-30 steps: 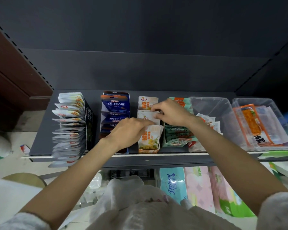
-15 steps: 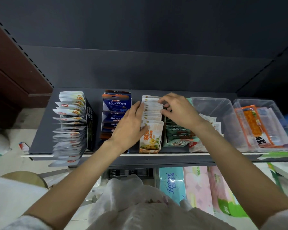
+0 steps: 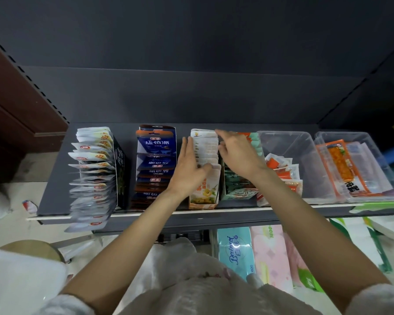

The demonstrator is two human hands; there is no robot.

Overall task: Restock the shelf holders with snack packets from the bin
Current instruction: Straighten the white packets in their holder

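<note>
A row of cream and yellow snack packets (image 3: 205,146) stands in a cardboard holder (image 3: 204,204) in the middle of the dark shelf (image 3: 55,189). My left hand (image 3: 188,167) lies flat against the row's left side, fingers straight, thumb across the front packet. My right hand (image 3: 236,153) rests on the row's right side with fingers stretched over the back packets. Green packets (image 3: 237,189) fill the holder just right of it, partly hidden under my right wrist.
White packets (image 3: 93,176) fan out of the leftmost holder, past the shelf's front edge. Dark blue packets (image 3: 155,169) come after. A clear bin (image 3: 305,160) holds orange-white packets; another bin (image 3: 359,169) holds orange packs. Tissue packs (image 3: 236,248) lie on the shelf below.
Both hands went from handling single packets to lying along the two sides of the cream packet row. The packets now stand close together in the holder.
</note>
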